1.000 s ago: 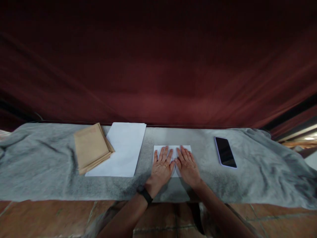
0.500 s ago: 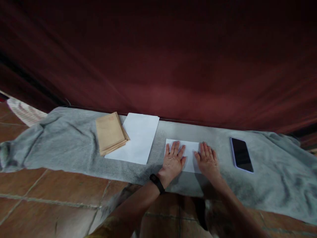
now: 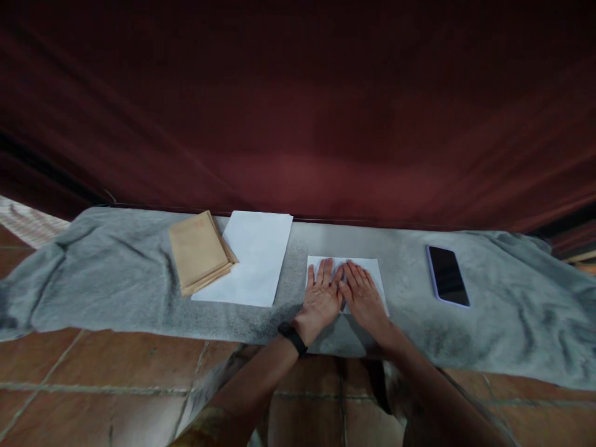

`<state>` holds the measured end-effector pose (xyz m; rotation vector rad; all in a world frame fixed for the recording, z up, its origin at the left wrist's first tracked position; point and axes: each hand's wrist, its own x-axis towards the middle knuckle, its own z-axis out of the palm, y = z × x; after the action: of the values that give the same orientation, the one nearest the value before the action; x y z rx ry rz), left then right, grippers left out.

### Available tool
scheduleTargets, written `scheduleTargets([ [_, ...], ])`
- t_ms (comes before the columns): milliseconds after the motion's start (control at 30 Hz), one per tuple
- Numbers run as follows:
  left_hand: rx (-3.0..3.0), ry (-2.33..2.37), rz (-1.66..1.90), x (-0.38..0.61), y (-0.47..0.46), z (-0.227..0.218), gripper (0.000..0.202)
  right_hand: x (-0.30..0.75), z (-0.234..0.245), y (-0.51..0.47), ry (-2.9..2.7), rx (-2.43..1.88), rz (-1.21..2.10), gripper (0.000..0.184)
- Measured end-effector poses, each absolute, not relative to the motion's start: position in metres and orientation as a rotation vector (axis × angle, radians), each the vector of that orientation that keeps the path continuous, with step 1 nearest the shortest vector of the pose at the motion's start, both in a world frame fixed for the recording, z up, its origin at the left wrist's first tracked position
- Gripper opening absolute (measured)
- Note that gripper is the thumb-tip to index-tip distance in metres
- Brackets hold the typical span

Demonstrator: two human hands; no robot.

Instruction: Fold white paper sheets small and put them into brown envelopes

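Note:
A small white sheet of paper [image 3: 378,280], possibly folded, lies on the grey cloth [image 3: 405,261] in front of me. On its left half rests my left hand [image 3: 322,297], palm down with the fingers spread and a black band [image 3: 292,338] at the wrist. My right hand [image 3: 364,298] lies flat on the paper too, fingers stretched out, its thumb side touching or nearly touching the left hand. Both hands hide much of the sheet. Neither one grips anything.
To the left, a stack of brown envelopes [image 3: 198,251] overlaps a pile of larger white paper [image 3: 258,257]. A phone [image 3: 447,276] in a lilac case lies at the right. Behind the cloth rises a dark red surface [image 3: 298,155]; tiled floor [image 3: 125,360] shows in front.
My right hand has slid left across the paper, from its right edge to beside my left hand. The left hand stays on the left half. The view has shifted slightly.

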<state>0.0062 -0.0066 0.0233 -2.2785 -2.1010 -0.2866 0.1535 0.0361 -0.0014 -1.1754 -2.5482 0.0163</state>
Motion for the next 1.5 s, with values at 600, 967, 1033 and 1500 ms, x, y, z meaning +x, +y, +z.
scheduleTargets([
  [600, -2.114, -2.292, -0.167, -0.017, -0.001, 0.027, 0.065, 0.175, 0.002, 0.046, -2.363, -1.452, -0.085, 0.06],
  [967, -2.098, -2.349, -0.157, -0.014, 0.001, 0.028, 0.067, 0.178, 0.01, 0.053, -2.306, -1.513, -0.003, 0.059],
  [1033, -2.089, -2.338, -0.196, -0.013, 0.001, 0.027, 0.065, 0.172, 0.013, 0.05, -2.372, -1.459, 0.069, 0.059],
  [1500, -2.264, -2.2, -0.27, 0.001, 0.005, 0.023, 0.058, 0.155, 0.012, 0.036, -2.546, -1.288, 0.088, 0.052],
])
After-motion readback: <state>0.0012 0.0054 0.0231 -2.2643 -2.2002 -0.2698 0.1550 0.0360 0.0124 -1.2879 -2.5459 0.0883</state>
